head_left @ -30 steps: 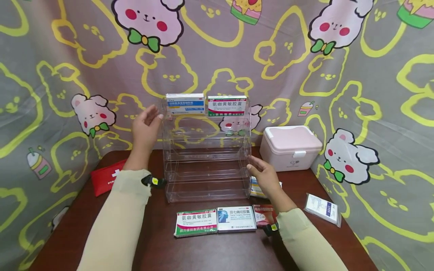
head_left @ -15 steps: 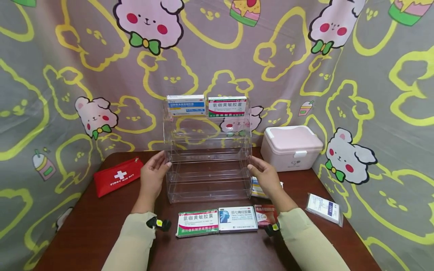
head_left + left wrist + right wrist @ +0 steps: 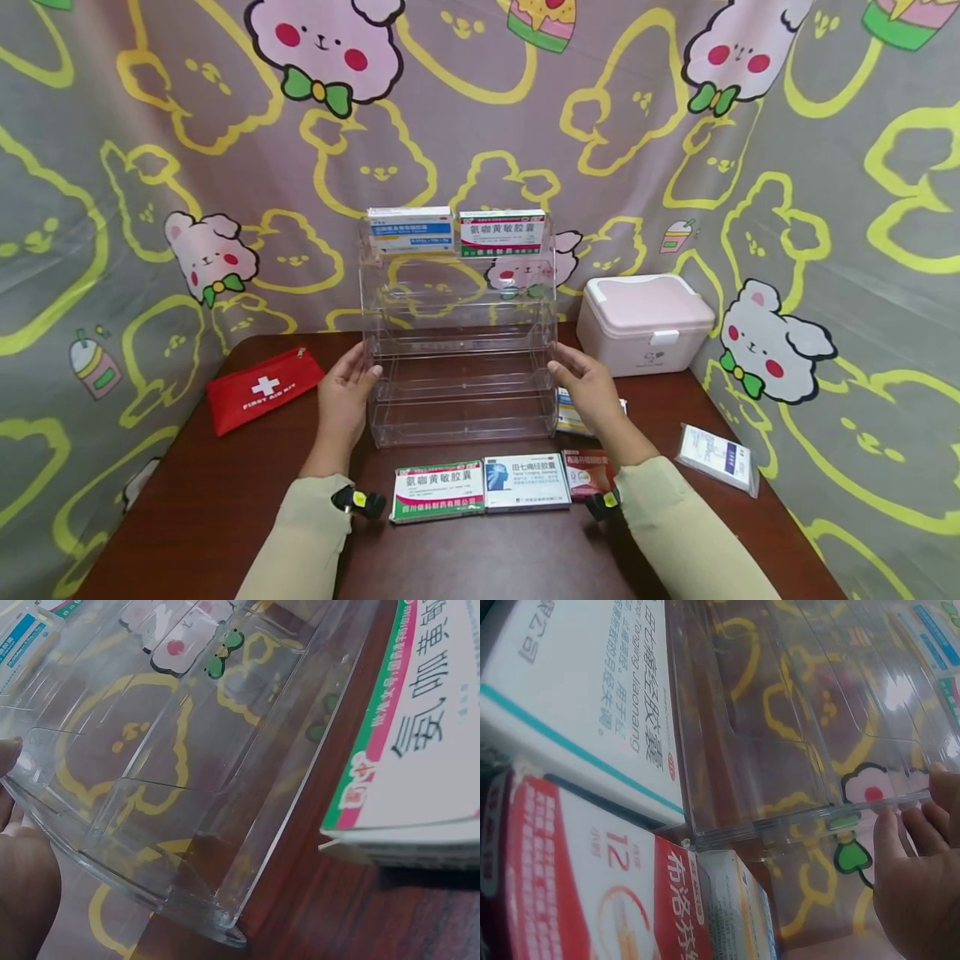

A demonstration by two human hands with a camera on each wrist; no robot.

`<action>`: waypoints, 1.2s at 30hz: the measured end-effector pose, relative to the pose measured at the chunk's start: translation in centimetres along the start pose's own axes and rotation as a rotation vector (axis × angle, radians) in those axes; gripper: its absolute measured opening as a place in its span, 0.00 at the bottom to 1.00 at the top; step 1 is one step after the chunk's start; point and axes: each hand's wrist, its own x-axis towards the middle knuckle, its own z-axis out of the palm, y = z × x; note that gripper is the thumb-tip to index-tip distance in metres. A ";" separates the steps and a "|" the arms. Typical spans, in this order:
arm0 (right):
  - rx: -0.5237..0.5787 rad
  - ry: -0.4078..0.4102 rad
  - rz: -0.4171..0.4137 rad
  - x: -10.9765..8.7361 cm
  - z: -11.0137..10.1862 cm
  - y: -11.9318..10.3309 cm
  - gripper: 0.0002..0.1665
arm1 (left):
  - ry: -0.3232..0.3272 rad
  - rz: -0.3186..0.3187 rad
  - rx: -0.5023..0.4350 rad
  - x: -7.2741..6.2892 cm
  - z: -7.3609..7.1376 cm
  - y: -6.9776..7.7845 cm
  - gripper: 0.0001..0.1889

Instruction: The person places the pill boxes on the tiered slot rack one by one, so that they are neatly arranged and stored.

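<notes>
The clear tiered rack [image 3: 461, 346], likely slippery, best held by its sides, is gripped there by half-curled left hand [image 3: 345, 398] and right hand [image 3: 590, 392].

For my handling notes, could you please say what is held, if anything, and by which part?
The clear rack, by its side edges, in left grip and right grip.

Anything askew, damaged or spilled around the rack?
Nothing looks spilled. The green-edged box on the table seems to have a loose corner flap; the red pouch lies angled, out of line with the clear rack.
</notes>
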 end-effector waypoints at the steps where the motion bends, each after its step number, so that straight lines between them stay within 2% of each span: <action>1: -0.005 -0.002 -0.001 0.0 0.0 0.0 0.30 | 0.004 -0.003 -0.004 -0.1 0.0 0.0 0.30; 12: -0.019 -0.031 -0.031 0.4 -0.5 0.3 0.30 | 0.031 0.023 0.016 -0.4 0.4 -0.6 0.30; 18: -0.029 -0.041 -0.016 0.4 -0.6 0.2 0.31 | 0.045 0.030 -0.015 -0.5 0.5 -0.7 0.29; 27: -0.003 -0.039 -0.018 0.4 -0.5 0.4 0.30 | 0.024 0.048 -0.032 -0.4 0.4 -1.2 0.30; 36: -0.044 -0.032 -0.007 0.2 -0.6 0.3 0.31 | 0.038 0.040 -0.011 -0.3 0.5 -1.1 0.29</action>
